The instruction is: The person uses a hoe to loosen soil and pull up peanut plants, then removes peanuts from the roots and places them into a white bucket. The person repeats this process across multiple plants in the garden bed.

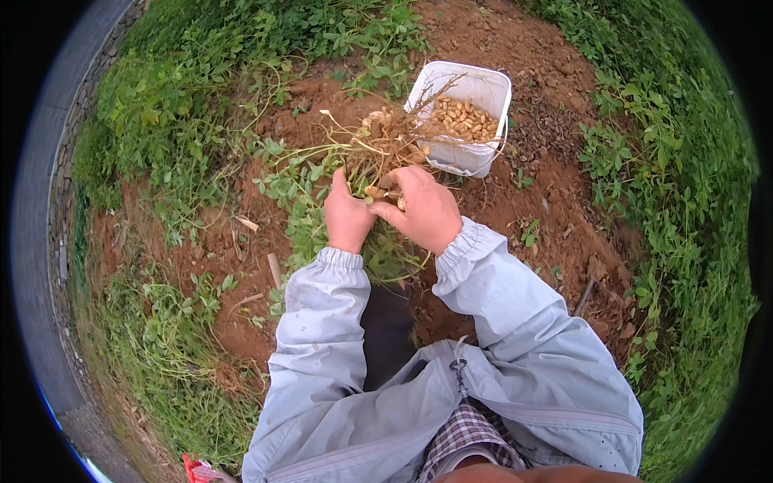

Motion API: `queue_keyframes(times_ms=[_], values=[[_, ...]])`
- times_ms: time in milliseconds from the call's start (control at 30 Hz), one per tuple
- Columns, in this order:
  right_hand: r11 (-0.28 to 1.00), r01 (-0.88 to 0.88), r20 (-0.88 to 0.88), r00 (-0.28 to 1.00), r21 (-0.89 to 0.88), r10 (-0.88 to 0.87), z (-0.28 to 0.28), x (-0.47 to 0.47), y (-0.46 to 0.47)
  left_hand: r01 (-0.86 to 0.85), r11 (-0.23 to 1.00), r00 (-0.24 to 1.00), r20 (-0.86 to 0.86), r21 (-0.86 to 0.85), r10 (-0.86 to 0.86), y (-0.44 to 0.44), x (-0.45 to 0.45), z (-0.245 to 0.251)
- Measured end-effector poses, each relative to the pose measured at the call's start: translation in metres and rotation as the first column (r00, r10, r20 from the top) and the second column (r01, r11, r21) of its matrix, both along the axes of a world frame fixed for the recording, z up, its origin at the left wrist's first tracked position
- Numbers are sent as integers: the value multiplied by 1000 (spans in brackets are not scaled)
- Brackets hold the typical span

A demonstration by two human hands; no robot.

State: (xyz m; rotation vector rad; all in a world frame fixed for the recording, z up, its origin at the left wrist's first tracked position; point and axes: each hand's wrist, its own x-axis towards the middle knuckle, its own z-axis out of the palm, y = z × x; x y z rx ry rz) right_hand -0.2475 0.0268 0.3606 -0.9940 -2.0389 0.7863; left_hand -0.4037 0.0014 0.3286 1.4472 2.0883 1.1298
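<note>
My left hand point(348, 218) grips the stems of an uprooted peanut plant point(386, 142), whose tangled roots and pods point away from me. Close against it on the right, my right hand point(421, 208) has its thumb and fingers around peanut pods point(375, 192) near the base of the roots. Leafy stems hang below and to the left of my hands. Just beyond the right hand stands a white plastic bucket point(503, 96), partly filled with loose peanuts in their shells point(465, 118). Some roots reach over the bucket's near left side.
Reddish-brown soil point(561, 199) surrounds the bucket. Green plants point(694, 211) grow along the right and at the upper left. Pulled plants point(163, 356) lie at the lower left. A paved strip point(36, 199) runs down the far left, with a stone edge beside it.
</note>
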Motion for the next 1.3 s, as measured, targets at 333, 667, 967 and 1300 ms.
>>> queue_keyframes(times_ms=[333,667,967,1300], values=[[985,78,163,985,-152,-53,-3,-2,11,-51,993,992,-121,-105,38,10,8,1],[282,-480,-466,877,-831,120,-29,16,-13,70,997,990,-120,-38,-74,5,-1,-12],[82,-615,-594,782,-784,190,-47,33,-24,84,996,989,-116,-43,-89,10,5,-10],[929,-277,-558,824,-247,98,42,85,-14,-41,999,931,364,5,36,6,-38,-16]])
